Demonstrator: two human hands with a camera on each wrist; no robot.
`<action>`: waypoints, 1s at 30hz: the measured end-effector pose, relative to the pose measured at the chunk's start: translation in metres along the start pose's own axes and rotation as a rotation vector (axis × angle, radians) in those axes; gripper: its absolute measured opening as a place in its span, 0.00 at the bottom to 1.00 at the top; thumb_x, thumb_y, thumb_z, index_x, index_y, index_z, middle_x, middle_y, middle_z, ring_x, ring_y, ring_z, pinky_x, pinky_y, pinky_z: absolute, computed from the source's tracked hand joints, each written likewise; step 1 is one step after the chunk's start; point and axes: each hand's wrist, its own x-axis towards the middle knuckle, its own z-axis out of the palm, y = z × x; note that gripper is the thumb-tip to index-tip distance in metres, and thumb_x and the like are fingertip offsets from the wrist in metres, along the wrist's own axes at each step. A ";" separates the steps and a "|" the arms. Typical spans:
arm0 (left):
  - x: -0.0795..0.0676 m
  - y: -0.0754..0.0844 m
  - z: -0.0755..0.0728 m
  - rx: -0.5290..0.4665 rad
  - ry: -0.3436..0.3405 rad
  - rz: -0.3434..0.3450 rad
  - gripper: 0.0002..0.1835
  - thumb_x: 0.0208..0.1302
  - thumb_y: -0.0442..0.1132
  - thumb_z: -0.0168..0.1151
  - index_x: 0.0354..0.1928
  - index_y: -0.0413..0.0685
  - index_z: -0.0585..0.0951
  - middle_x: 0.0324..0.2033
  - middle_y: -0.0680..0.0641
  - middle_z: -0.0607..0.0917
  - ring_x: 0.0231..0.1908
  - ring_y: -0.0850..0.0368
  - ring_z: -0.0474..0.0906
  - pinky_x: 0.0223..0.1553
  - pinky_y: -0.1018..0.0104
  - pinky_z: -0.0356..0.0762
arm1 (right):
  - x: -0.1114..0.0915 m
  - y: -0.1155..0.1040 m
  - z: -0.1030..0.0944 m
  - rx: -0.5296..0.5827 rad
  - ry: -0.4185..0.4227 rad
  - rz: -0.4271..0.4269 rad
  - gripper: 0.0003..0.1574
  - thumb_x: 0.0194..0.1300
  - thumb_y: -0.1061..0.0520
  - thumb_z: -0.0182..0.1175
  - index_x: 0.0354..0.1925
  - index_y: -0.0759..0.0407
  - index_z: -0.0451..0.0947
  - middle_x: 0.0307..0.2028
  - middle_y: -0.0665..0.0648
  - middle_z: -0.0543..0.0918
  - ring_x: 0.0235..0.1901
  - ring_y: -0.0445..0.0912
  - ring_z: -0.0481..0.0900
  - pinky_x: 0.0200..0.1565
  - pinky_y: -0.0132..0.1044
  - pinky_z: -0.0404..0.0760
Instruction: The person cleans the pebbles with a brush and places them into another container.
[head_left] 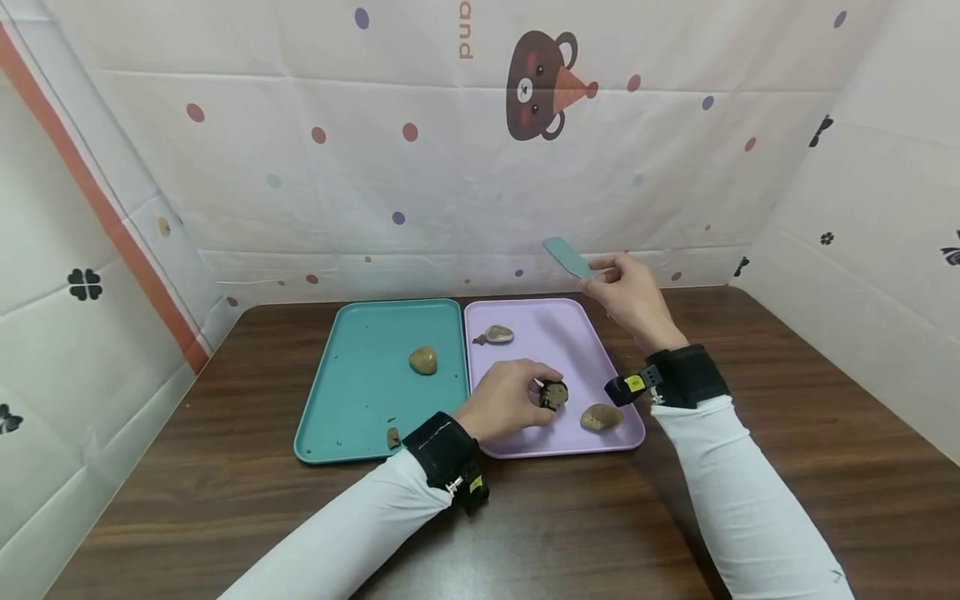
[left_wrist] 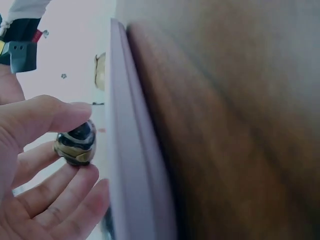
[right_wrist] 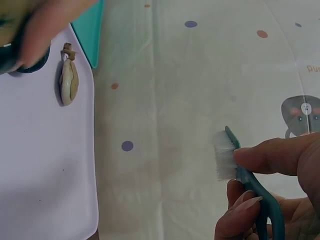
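Note:
My left hand is over the lilac tray and pinches a small rounded piece like a stone, dark and tan, between thumb and fingers. In the left wrist view this stone-like piece shows glossy dark and gold bands. Raised beyond the tray's right side, my right hand grips a teal brush. White bristles face left in the right wrist view, apart from the stone-like piece. On the lilac tray lie a smooth olive stone and a pale oblong stone with a brown bit at its end.
Left of the lilac tray, a teal tray holds a tan stone, a small brown fragment and dark crumbs. Both trays rest on a dark wooden table. A printed cloth hangs behind.

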 end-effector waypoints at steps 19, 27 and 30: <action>-0.001 -0.012 -0.043 -0.154 0.294 0.016 0.26 0.58 0.31 0.80 0.60 0.41 0.85 0.51 0.44 0.87 0.44 0.51 0.88 0.44 0.66 0.87 | -0.009 -0.021 0.002 -0.007 0.047 -0.046 0.26 0.77 0.55 0.61 0.66 0.66 0.76 0.46 0.64 0.78 0.39 0.52 0.70 0.36 0.39 0.68; -0.002 -0.012 -0.057 -0.224 0.354 -0.020 0.30 0.59 0.29 0.80 0.64 0.39 0.82 0.56 0.41 0.83 0.48 0.47 0.86 0.49 0.63 0.89 | -0.015 -0.034 0.000 0.016 0.024 -0.087 0.32 0.79 0.43 0.62 0.67 0.64 0.77 0.46 0.63 0.75 0.41 0.52 0.70 0.39 0.41 0.69; -0.002 -0.013 -0.061 -0.231 0.401 -0.010 0.30 0.59 0.28 0.80 0.64 0.37 0.82 0.55 0.40 0.82 0.48 0.46 0.86 0.48 0.66 0.88 | -0.017 -0.040 -0.001 0.000 0.018 -0.115 0.33 0.79 0.40 0.62 0.67 0.63 0.78 0.45 0.63 0.76 0.41 0.53 0.70 0.39 0.42 0.70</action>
